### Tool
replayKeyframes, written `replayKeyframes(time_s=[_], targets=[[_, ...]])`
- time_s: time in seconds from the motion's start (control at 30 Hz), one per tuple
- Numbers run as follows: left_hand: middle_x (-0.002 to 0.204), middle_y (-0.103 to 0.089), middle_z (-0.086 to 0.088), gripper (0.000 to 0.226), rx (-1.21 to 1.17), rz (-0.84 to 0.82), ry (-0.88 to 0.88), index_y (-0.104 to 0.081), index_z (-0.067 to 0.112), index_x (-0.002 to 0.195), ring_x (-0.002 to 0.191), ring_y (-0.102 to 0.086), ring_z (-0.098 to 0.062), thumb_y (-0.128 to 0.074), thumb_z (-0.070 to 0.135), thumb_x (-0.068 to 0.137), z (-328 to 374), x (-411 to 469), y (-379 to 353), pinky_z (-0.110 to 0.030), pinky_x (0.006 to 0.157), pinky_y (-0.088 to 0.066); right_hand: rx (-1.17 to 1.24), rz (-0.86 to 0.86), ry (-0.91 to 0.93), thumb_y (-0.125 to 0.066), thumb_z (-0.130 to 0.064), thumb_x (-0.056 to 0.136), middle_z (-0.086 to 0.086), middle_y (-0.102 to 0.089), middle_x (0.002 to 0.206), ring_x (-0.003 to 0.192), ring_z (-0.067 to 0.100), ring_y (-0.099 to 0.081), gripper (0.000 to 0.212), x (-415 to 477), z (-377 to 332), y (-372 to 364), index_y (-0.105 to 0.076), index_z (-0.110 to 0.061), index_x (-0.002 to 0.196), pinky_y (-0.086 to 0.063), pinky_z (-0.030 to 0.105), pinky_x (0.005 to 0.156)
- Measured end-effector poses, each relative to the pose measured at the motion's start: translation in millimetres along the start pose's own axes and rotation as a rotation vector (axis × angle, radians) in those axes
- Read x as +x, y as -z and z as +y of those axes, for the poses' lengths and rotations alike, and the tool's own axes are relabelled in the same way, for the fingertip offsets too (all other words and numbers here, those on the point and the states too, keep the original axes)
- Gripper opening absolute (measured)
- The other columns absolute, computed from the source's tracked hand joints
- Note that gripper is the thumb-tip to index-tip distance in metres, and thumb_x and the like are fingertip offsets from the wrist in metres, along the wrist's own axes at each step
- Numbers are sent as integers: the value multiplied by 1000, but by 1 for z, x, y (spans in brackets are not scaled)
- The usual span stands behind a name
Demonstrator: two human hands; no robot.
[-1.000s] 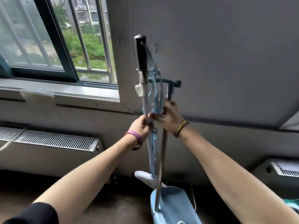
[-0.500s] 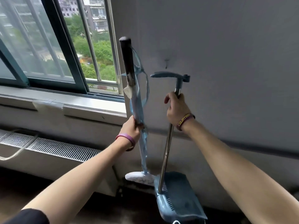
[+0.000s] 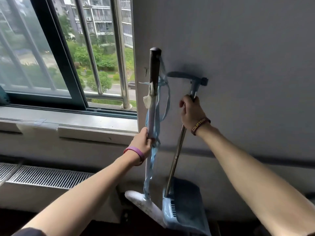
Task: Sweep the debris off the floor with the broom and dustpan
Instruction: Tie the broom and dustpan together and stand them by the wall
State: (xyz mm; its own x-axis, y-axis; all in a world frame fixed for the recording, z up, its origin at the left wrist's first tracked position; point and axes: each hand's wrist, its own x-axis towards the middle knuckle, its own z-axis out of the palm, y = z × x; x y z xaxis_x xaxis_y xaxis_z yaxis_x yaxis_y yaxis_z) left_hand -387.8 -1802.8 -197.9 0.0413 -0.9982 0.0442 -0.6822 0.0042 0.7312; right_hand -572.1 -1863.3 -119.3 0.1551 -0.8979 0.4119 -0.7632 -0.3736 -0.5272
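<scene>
The broom (image 3: 151,114) stands upright by the wall, with a dark top grip, a pale shaft wrapped in loose blue ribbon and a white head near the floor. My left hand (image 3: 142,142) grips its shaft about halfway up. To its right stands the blue dustpan (image 3: 185,206) on a long metal handle with a blue crossbar on top. My right hand (image 3: 190,113) grips that metal handle just under the crossbar. Broom and dustpan are apart, their lower ends close together. No debris is in view.
A grey wall (image 3: 238,65) is directly ahead. On the left are a window with metal bars (image 3: 119,53), a sill (image 3: 68,120) and a low radiator grille (image 3: 44,176). Dark floor (image 3: 20,218) shows at the bottom left.
The two handles were held together a second ago. They have come apart: my left hand holds the broom to the left, my right hand has slid up the dustpan handle.
</scene>
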Motion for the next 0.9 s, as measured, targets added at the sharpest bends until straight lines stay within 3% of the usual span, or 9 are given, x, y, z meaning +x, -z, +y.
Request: replayKeyframes(time_s=[0.1, 0.33, 0.5, 0.6, 0.8, 0.9], targets=[[95, -65, -16, 9, 5, -47, -6, -45, 11, 97, 89, -60, -37, -48, 10, 88, -7, 1, -3, -41, 80, -49, -18, -5, -22, -39, 1, 91, 17, -41, 113, 74, 23, -45, 18, -5, 4, -6, -52, 0, 102, -44, 30, 71], [96, -66, -16, 13, -38, -72, 21, -42, 10, 99, 88, -61, -37, -49, 13, 88, -10, 5, -6, -41, 80, -49, -70, -58, -59, -42, -4, 92, 5, -35, 103, 65, 19, -44, 14, -4, 6, -6, -52, -9, 100, -41, 28, 69], [94, -66, -17, 17, -116, -103, 7, -34, 11, 98, 84, -63, -33, -47, 15, 88, -7, 0, -8, -44, 81, -51, -19, -126, -76, -45, -15, 94, 7, -47, 105, 81, 20, -50, 26, -10, 11, -8, -55, -25, 116, -48, 31, 83], [96, -65, -20, 17, -149, -92, 1, -33, 7, 99, 85, -64, -33, -47, 11, 90, -9, -3, -6, -45, 81, -51, 10, -42, -54, -52, -16, 90, 11, -49, 113, 94, 24, -51, 39, -17, 10, -7, -51, -34, 125, -45, 32, 89], [93, -63, -22, 18, -122, -50, -5, -34, 2, 103, 84, -62, -37, -47, 7, 91, -14, -4, -3, -45, 80, -50, 28, 32, -79, -48, -1, 89, 12, -49, 113, 100, 29, -52, 41, -19, 7, -6, -52, -20, 125, -43, 32, 90], [93, -63, -21, 18, -116, -35, -14, -35, 1, 104, 85, -61, -35, -47, 5, 91, -18, -4, -1, -40, 78, -50, -102, 186, -22, -54, -2, 82, 13, -51, 118, 113, 32, -47, 38, -22, 17, -15, -58, -19, 116, -26, 23, 94]])
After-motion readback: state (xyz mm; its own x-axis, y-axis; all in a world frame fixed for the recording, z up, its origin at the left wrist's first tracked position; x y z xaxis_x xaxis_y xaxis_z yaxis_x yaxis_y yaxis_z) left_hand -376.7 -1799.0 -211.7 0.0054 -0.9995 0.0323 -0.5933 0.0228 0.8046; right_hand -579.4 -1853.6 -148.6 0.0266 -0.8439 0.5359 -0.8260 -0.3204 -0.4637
